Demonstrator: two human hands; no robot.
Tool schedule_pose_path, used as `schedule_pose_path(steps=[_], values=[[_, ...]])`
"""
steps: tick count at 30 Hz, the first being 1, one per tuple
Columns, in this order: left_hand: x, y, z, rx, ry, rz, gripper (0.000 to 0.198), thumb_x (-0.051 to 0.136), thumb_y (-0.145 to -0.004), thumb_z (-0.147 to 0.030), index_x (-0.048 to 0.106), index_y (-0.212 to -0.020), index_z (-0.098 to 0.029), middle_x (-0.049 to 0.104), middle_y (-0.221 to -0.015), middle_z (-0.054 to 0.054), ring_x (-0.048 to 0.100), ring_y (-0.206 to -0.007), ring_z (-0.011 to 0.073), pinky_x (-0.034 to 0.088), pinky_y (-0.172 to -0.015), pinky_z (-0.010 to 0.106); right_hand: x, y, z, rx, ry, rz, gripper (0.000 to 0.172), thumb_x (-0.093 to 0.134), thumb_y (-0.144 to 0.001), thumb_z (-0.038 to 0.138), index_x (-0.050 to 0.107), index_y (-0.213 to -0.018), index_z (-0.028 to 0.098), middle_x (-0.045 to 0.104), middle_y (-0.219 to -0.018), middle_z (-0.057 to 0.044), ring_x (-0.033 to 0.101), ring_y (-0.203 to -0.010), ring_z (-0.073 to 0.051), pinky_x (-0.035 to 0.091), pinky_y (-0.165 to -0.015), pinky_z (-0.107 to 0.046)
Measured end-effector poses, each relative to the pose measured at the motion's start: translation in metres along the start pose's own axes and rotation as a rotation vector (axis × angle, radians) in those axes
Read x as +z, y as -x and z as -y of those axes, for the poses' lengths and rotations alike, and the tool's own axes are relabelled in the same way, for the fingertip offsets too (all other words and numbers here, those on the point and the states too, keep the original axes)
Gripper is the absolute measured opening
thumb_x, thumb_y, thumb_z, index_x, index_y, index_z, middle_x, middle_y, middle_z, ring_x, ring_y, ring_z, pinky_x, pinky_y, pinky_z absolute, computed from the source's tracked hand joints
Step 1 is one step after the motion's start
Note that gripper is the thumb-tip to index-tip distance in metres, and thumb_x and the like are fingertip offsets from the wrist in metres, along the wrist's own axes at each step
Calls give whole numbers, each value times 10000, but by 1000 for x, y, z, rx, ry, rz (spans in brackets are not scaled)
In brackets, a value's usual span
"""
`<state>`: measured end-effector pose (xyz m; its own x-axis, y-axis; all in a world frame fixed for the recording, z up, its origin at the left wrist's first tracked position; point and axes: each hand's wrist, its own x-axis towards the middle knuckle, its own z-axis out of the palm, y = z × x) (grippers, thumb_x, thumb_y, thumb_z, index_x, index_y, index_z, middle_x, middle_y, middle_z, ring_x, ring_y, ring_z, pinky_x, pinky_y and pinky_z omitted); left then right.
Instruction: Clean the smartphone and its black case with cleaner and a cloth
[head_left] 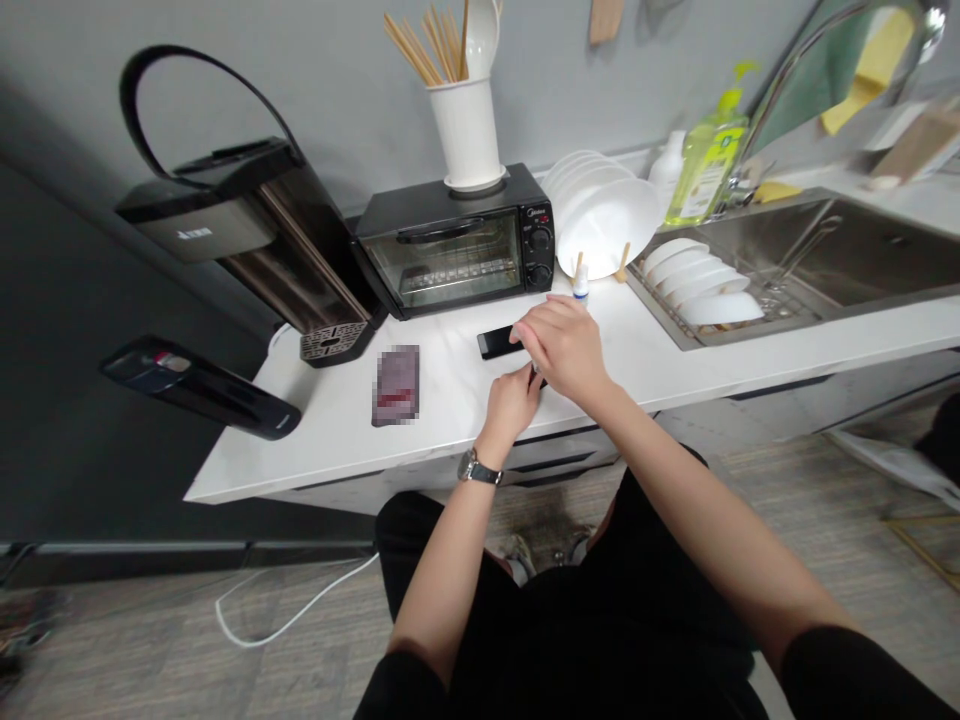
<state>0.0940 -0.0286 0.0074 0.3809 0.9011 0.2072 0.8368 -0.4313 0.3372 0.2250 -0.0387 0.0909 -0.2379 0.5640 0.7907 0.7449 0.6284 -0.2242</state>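
Note:
Close together over the counter's front edge are both my hands. My left hand (511,405), with a watch (478,468) on its wrist, is closed around something small and dark, mostly hidden by the fingers. Just above and to the right, my right hand (568,345) has its fingers curled over the upper end of that same thing; I cannot make out what it is. A black phone-like slab (495,343) lies on the counter behind them, partly covered by the right fingers. Beyond the right hand stands a small white bottle with a blue band (580,285).
On the white counter (450,440) are a pixelated purple item (397,386), a dark upright bottle (202,390), a tall drink machine (255,230) and a toaster oven (457,250) bearing a utensil holder (466,135). Plates (607,220), green soap (705,165) and a sink (862,270) are right.

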Motion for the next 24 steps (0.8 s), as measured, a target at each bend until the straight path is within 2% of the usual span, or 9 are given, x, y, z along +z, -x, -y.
schedule_pose_path(steps=[3,5,9,13,15,19,21,24], values=[[-2,0,-2,2,23,-14,313,452,-1095,-338,707,-1199,-189,803,-981,121,769,-926,296,504,-769,321,0,-4,-3,89,-31,-62,555,308,-1130,389,724,-792,245,736,-796,-28,656,-860,-211,420,-1120,-452],[-2,-1,-2,12,35,-20,306,455,-1098,-332,699,-1221,-194,804,-996,114,769,-936,289,501,-772,311,-1,-5,-3,142,-81,-74,588,293,-1132,435,718,-773,244,733,-798,-35,653,-879,-214,430,-1089,-442],[0,-1,-1,5,52,-26,324,454,-1104,-361,713,-1185,-184,806,-998,121,771,-941,284,500,-779,304,-3,-7,-9,238,-210,-59,651,269,-1116,561,688,-737,236,709,-803,-63,632,-881,-223,476,-864,-386],[1,-1,1,8,56,-39,351,437,-1113,-380,726,-1183,-193,808,-991,116,773,-943,285,498,-776,306,-4,-7,-28,398,-311,-89,710,310,-1030,759,574,-625,239,535,-611,-22,508,-621,-180,414,-645,-350],[1,0,1,11,52,-37,354,440,-1113,-388,728,-1193,-199,809,-992,111,774,-943,278,497,-775,302,-3,-6,-39,493,-406,-87,724,360,-968,837,521,-587,243,458,-548,3,454,-562,-160,374,-582,-330],[1,0,0,17,53,-37,358,444,-1112,-389,728,-1209,-193,805,-976,116,772,-935,271,501,-782,299,0,-4,-46,622,-651,-51,738,406,-893,906,516,-587,243,465,-524,15,457,-529,-147,345,-522,-306],[0,1,0,9,53,-43,357,443,-1111,-386,729,-1195,-188,804,-969,121,772,-933,278,504,-781,305,3,-3,-40,639,-613,-90,736,368,-922,889,508,-588,248,462,-522,11,458,-522,-153,343,-517,-311],[0,0,1,-33,51,-40,367,438,-1107,-385,742,-1100,-180,806,-973,139,773,-939,294,508,-778,316,5,-2,-17,577,-316,-168,696,311,-1030,758,536,-612,250,508,-571,-20,514,-568,-184,404,-596,-344]])
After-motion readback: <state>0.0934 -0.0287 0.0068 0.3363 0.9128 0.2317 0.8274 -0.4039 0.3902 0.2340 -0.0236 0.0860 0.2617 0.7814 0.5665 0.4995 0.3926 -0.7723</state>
